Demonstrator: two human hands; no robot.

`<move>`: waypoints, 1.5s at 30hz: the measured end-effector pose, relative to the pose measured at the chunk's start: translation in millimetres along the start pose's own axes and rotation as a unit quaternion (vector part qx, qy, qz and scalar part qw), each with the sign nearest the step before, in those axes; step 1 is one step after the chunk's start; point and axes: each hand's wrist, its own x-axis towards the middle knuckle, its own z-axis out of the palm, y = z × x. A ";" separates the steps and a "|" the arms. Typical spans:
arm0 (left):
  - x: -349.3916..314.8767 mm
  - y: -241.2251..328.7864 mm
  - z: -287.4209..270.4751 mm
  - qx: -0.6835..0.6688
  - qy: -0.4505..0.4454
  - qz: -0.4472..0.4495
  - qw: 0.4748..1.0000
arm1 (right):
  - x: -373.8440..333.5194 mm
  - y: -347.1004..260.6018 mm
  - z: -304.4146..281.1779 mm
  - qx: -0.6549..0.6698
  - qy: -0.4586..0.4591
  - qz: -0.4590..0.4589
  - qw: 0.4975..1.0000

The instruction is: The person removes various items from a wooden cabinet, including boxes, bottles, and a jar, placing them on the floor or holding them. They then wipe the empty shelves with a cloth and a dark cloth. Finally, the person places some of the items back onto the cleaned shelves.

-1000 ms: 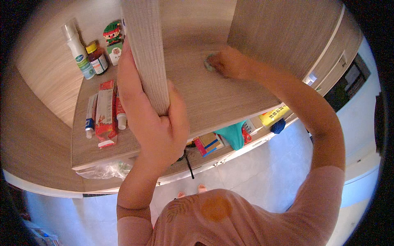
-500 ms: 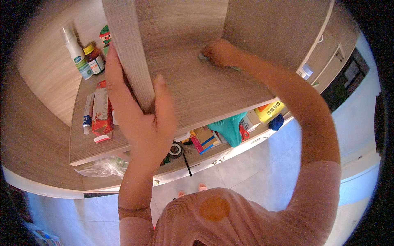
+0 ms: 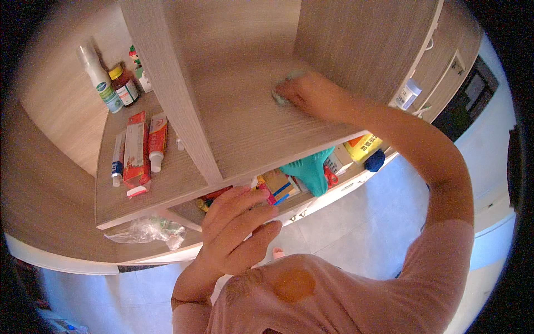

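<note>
My right hand (image 3: 314,96) is closed over a pale grey-green cloth (image 3: 280,99), pressing it on the wooden shelf board (image 3: 245,133) near the compartment's back right corner. The cloth shows only at the edges of my fingers. My left hand (image 3: 236,234) hangs in front of the shelf's front edge, just below the foot of the upright divider (image 3: 172,83). Its fingers are stretched and slightly apart, with nothing seen in them.
Left of the divider stand a white spray bottle (image 3: 100,80) and a brown yellow-capped bottle (image 3: 124,88); a red box (image 3: 137,153) and tubes (image 3: 158,139) lie nearer. Below are a clear plastic bag (image 3: 150,231), a teal plastic item (image 3: 311,173) and a yellow package (image 3: 362,147).
My left hand has let go of the divider and dropped down and right, in front of the shelf edge. My right hand, with the cloth, has shifted slightly on the board.
</note>
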 end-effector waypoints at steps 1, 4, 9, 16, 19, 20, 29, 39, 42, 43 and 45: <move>-2.1 0.8 2.6 -0.010 -0.002 0.001 1.000 | 6.8 3.9 -0.8 -0.013 -0.020 0.024 0.999; -12.5 2.7 2.6 -0.018 -0.010 -0.018 1.000 | 17.6 -10.2 0.3 -0.037 -0.084 0.061 0.994; -15.1 -0.4 5.2 -0.023 -0.092 -0.037 0.995 | -34.2 -37.7 -2.9 0.123 0.054 -0.064 0.989; -3.7 -8.8 18.5 0.150 -0.215 -0.094 0.961 | -28.2 -35.0 -11.1 -0.035 0.119 0.055 0.991; -9.1 -14.2 25.9 0.189 -0.240 -0.064 0.950 | -26.1 -37.6 16.1 -0.057 0.049 0.039 0.996; -8.3 -12.6 26.6 0.186 -0.249 -0.071 0.948 | -26.7 -41.6 18.2 -0.009 0.046 0.034 0.998; -18.9 -20.3 29.5 0.258 -0.258 -0.052 0.930 | -34.7 -8.1 36.6 -0.196 0.029 -0.047 0.979; -25.6 -27.4 27.5 0.219 -0.212 -0.024 0.952 | 16.8 -53.1 39.7 -0.115 0.069 -0.131 0.982; -35.5 -12.1 12.2 -0.007 -0.125 -0.167 0.978 | 10.8 -30.2 38.5 -0.135 -0.008 -0.127 0.983; -39.5 -9.6 8.9 -0.011 -0.131 -0.182 0.974 | 15.8 -9.0 37.0 -0.092 -0.063 -0.087 0.990; -49.3 -0.6 3.3 -0.045 -0.160 -0.202 0.965 | 29.1 61.5 62.4 -0.027 -0.039 0.111 0.993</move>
